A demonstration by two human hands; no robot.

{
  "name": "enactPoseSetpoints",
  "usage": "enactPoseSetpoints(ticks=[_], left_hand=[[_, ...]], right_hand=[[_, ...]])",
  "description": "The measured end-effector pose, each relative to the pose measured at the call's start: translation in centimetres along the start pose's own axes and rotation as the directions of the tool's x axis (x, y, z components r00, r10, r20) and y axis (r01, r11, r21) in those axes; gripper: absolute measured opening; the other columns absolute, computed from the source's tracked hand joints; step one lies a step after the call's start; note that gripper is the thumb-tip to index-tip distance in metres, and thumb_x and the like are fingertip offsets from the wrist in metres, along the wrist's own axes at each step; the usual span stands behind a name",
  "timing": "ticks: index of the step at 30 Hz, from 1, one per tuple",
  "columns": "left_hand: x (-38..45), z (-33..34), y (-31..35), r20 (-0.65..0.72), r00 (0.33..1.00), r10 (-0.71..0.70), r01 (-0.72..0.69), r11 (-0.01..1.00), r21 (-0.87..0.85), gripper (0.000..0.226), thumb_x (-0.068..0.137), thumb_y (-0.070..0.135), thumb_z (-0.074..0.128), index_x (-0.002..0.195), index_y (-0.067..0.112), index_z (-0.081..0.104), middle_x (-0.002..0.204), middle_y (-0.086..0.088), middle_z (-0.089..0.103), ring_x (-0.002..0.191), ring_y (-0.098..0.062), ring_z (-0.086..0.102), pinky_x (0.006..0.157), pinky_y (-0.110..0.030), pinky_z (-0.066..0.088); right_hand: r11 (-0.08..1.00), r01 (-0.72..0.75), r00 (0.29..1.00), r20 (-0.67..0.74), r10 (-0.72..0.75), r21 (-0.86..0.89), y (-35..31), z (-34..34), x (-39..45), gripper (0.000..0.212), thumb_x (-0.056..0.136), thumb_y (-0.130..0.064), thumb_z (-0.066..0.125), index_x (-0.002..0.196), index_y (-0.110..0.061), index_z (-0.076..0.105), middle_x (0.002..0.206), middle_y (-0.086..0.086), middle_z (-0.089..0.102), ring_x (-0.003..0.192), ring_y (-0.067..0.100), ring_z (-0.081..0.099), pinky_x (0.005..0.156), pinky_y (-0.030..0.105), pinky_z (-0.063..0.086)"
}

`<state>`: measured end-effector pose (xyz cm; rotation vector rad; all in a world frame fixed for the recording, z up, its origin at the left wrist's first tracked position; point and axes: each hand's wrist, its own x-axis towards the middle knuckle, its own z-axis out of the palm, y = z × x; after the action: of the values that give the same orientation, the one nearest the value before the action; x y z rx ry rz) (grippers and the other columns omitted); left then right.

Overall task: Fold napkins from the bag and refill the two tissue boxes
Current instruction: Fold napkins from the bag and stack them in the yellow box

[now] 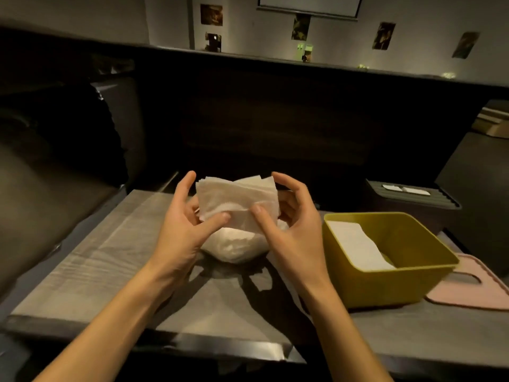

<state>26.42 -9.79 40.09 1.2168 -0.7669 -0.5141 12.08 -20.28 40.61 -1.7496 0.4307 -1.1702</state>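
Both hands hold the napkin stack [237,202] above the bag [237,246], mid-table. Left hand [184,224] and right hand [286,224] pinch it, thumbs in front. Light, limp, prone to fanning: best held at the side edges. Yellow tissue box [413,274] at right edge, partly filled.

The stack of napkins [237,201] is thin, soft white paper with a matt, faintly crinkled face and loose layered edges. Under it the bag [237,248] looks like clear, slightly glossy plastic film over more white paper. The surface [91,260] is grey, wood-grained and dull, with a shiny metal strip [225,347] along its near edge. The yellow box [396,282] is smooth, matt plastic holding flat white paper. The pink lid [479,293] beside it is smooth plastic too. The dark box [413,195] has a ribbed, matt top.
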Motion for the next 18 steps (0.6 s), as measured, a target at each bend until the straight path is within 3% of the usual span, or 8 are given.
enactPoseSetpoints(ticks=[4,9,13,18], left_hand=[[-3.8,0.8,-0.3,0.023,1.0,0.019,-0.022,0.991,0.135,0.094,0.087,-0.003,0.073,0.152,0.044,0.026,0.124,0.027,0.056,0.111,0.012,0.062,0.08,-0.011,0.054],[-7.8,2.4,-1.6,0.097,0.995,-0.033,0.008,0.969,0.247,0.094,0.093,-0.008,0.064,0.141,0.058,0.016,0.126,0.024,0.049,0.112,0.003,0.061,0.08,-0.016,0.056],[-8.8,2.9,-2.9,0.189,0.975,-0.118,0.05,0.943,0.329,0.108,0.091,-0.009,0.06,0.148,0.056,-0.005,0.133,0.015,0.045,0.111,-0.023,0.062,0.069,-0.023,0.054],[-8.5,3.2,-3.1,0.163,0.978,-0.134,0.081,0.952,0.295,0.111,0.088,-0.008,0.059,0.154,0.047,-0.01,0.135,0.011,0.045,0.097,-0.017,0.062,0.056,-0.022,0.052]], right_hand=[[0.995,0.014,0.999,0.041,-0.01,-0.1,-0.7,-1.9,-3.3,0.051,0.092,-0.014,0.078,0.137,-0.027,0.057,0.126,-0.022,0.064,0.119,-0.002,0.061,0.089,0.015,0.054],[0.985,-0.1,0.99,0.089,0.113,-0.14,0.3,-4.2,-7.4,0.046,0.093,-0.012,0.075,0.132,-0.031,0.058,0.122,-0.02,0.065,0.116,0.007,0.064,0.091,0.029,0.059],[0.941,-0.211,0.931,0.238,0.276,-0.265,0.9,-4.8,-8.5,0.073,0.088,-0.01,0.072,0.141,-0.046,0.036,0.128,-0.021,0.057,0.115,-0.004,0.06,0.093,0.022,0.056],[0.92,-0.183,0.891,0.338,0.304,-0.346,1.1,-3.9,-8.5,0.101,0.077,-0.021,0.073,0.147,-0.061,0.012,0.152,-0.006,0.039,0.135,0.02,0.049,0.111,0.049,0.048]])
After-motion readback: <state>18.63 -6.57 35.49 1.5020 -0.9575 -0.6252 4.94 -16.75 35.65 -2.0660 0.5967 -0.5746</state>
